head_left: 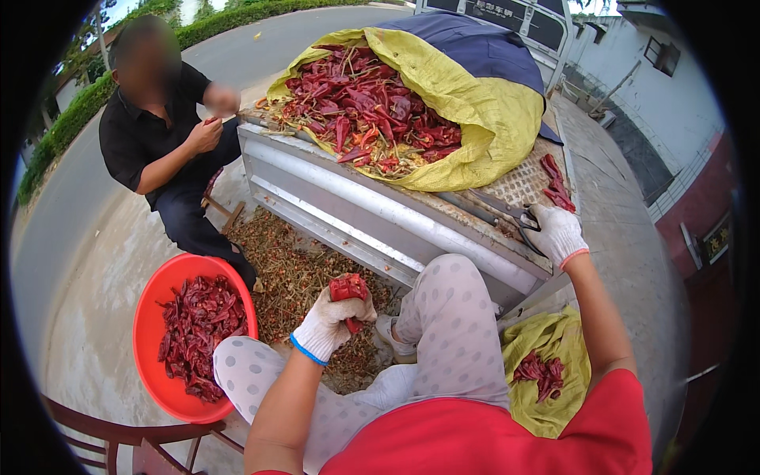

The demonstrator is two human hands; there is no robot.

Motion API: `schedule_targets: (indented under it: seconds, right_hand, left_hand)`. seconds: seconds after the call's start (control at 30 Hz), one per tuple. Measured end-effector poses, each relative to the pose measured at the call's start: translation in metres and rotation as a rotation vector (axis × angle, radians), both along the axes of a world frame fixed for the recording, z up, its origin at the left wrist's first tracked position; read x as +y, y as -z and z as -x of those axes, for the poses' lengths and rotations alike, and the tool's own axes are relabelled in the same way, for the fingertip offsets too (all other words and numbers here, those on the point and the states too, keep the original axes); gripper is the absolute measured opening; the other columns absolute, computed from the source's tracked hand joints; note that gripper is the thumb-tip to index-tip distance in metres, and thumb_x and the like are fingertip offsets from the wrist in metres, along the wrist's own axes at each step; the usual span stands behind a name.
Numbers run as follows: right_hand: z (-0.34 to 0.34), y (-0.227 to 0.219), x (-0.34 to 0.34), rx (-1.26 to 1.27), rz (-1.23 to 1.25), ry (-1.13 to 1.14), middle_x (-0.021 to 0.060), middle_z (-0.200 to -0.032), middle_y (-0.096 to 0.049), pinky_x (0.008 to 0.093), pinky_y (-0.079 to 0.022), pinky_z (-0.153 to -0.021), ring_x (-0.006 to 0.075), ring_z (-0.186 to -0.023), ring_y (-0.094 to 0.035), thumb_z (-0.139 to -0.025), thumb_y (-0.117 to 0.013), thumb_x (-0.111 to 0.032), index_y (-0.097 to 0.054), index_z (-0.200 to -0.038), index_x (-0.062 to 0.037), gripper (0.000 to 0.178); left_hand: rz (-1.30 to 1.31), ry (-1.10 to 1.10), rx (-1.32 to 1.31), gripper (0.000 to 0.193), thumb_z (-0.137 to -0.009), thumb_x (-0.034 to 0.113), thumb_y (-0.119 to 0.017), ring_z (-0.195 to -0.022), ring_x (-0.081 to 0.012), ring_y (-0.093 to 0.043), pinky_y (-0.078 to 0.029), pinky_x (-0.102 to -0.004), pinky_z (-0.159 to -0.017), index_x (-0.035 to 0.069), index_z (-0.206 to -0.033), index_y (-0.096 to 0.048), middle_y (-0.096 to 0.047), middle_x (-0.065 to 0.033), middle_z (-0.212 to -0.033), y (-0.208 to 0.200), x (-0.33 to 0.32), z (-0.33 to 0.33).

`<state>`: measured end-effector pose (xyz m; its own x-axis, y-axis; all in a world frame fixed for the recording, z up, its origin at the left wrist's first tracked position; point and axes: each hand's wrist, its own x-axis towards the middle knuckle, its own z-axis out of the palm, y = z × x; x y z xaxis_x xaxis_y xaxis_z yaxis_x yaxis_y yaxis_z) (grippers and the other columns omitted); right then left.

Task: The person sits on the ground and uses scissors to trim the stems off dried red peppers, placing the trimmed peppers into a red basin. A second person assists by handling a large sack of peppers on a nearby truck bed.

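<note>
In a white knit glove with a blue cuff, my left hand [323,326] is closed around a few red dried chili peppers [348,287], above the littered ground between my knees. My right hand [556,233], gloved with a red cuff, grips the dark handles of a pair of scissors [518,224] at the truck bed's edge. The blades point left along that edge. Just beyond this hand, several loose chilies [557,184] lie on the metal bed. A yellow woven sack [495,119] there gapes open, full of red chilies [372,95].
A red basin [146,328] holding trimmed-looking chilies stands at the left. Stem scraps [293,253] cover the ground below the truck bed [348,190]. Another yellow sack [570,340] with some chilies lies at my right. Across from me sits a co-worker [170,150], hands raised. A wooden chair [142,434] is lower left.
</note>
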<state>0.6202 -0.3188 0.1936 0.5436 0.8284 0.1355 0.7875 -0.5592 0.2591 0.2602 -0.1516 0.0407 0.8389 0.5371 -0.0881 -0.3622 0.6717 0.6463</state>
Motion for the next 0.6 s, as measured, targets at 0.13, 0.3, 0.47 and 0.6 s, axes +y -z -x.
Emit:
schedule_targets:
  seconds: [0.13,0.3,0.47,0.6]
  right_hand:
    - [-0.049,0.004,-0.01,0.03,0.032,0.041,0.0203,-0.09,-0.07,0.0467,-0.053,-0.076,0.0373,-0.087,-0.068,-0.083,-0.065,-0.038,-0.068,-0.096,-0.0046,0.036]
    - [-0.036,-0.01,0.009,0.044,-0.024,0.006,0.0208,-0.092,-0.069,0.0456,-0.052,-0.078,0.038,-0.089,-0.066,-0.085,-0.064,-0.033,-0.069,-0.098,-0.0046,0.032]
    - [0.026,-0.03,0.103,0.231,-0.348,-0.414,0.0195,-0.098,-0.067,0.0442,-0.051,-0.082,0.0366,-0.094,-0.065,-0.088,-0.062,-0.026,-0.069,-0.104,-0.0064,0.027]
    - [0.024,-0.011,0.177,0.098,-0.255,-0.451,0.0168,-0.109,-0.063,0.0439,-0.051,-0.085,0.0365,-0.099,-0.064,-0.087,-0.063,-0.027,-0.067,-0.113,-0.0109,0.031]
  left_hand:
    - [-0.073,-0.02,0.069,0.021,-0.065,0.001,-0.068,-0.066,-0.0212,-0.056,-0.055,-0.0432,-0.077,0.002,-0.083,-0.058,-0.054,-0.0053,-0.069,0.0,0.0,-0.005]
    - [-0.052,-0.045,0.078,0.023,-0.067,0.002,-0.07,-0.067,-0.0214,-0.057,-0.055,-0.0426,-0.074,0.002,-0.088,-0.06,-0.057,-0.0068,-0.073,0.004,0.006,-0.004]
    - [-0.013,-0.141,0.107,0.027,-0.066,0.0,-0.069,-0.068,-0.0212,-0.058,-0.055,-0.0415,-0.074,0.002,-0.091,-0.06,-0.058,-0.0066,-0.076,0.007,0.007,0.001]
    - [-0.048,-0.174,0.087,0.026,-0.066,-0.002,-0.069,-0.071,-0.0209,-0.059,-0.054,-0.042,-0.076,0.002,-0.09,-0.06,-0.059,-0.0063,-0.077,0.003,0.009,-0.003]
